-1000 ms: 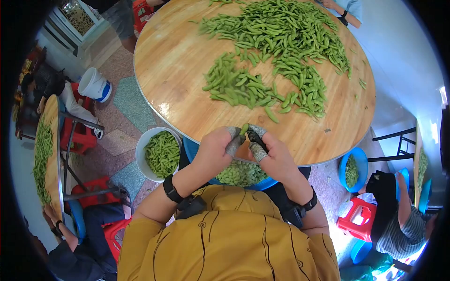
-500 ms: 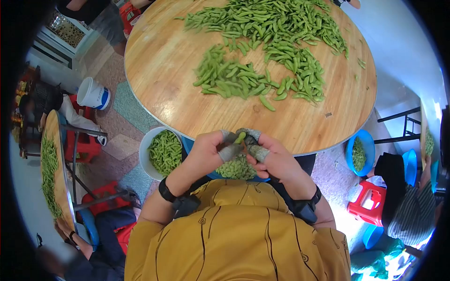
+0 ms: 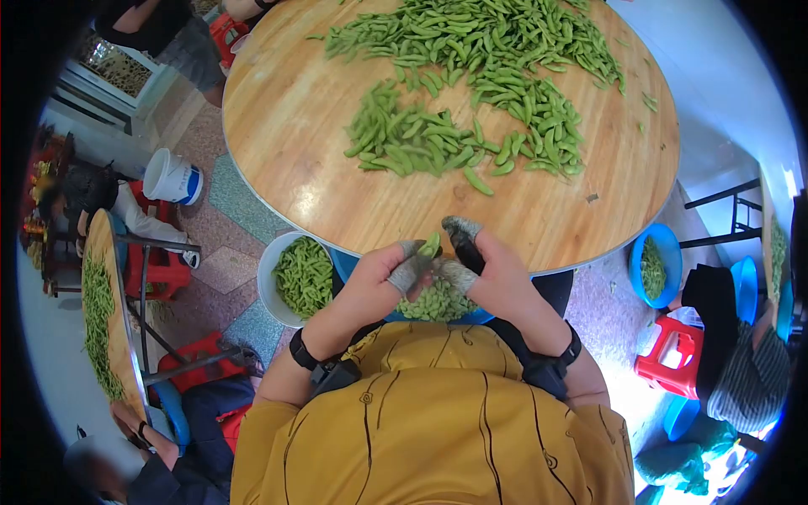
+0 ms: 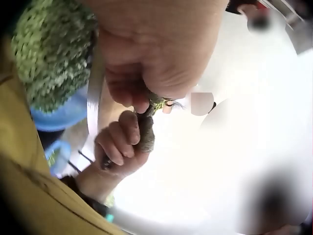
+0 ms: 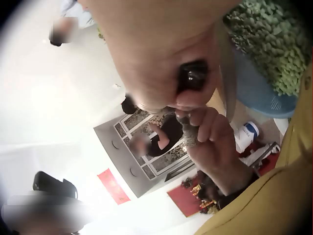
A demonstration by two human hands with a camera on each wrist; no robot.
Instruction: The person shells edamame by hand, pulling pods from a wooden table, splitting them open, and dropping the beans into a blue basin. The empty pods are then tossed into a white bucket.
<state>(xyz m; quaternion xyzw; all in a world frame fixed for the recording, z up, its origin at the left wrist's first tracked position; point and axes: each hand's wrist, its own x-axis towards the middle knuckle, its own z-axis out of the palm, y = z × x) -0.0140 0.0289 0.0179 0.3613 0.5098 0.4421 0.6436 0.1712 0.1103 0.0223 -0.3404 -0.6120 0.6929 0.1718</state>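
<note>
Pod (image 3: 431,245) is sitting in the lower middle of the head view, just below the near edge of the round worktop (image 3: 286,126) and above the blue basin (image 3: 343,268). The left hand (image 3: 379,282) is pinching it, with its grip clamped on the pod's lower end by grey-covered fingertips. The right hand (image 3: 497,282) is standing just to the right of it in the frame. Its covered fingers are lying close beside the pod, but I cannot tell if this grip is closing on the pod or is apart from it.

In my judgement, the shelling is going well only while both hands are working over the basin, so that the beans (image 3: 433,303) are falling into it and not onto the lap. The thumbs should be pressing along the seam, not across the pod.

I am counting one pod in the hands, two hands and one basin of beans under them. One white bucket (image 3: 268,271) of pods is just beside the basin on its left. A second basin (image 3: 640,252) is at the right edge, and a second bucket (image 3: 168,172) is on the floor at the upper left. Pods in the pile (image 3: 471,84) on the worktop are too many for counting.
</note>
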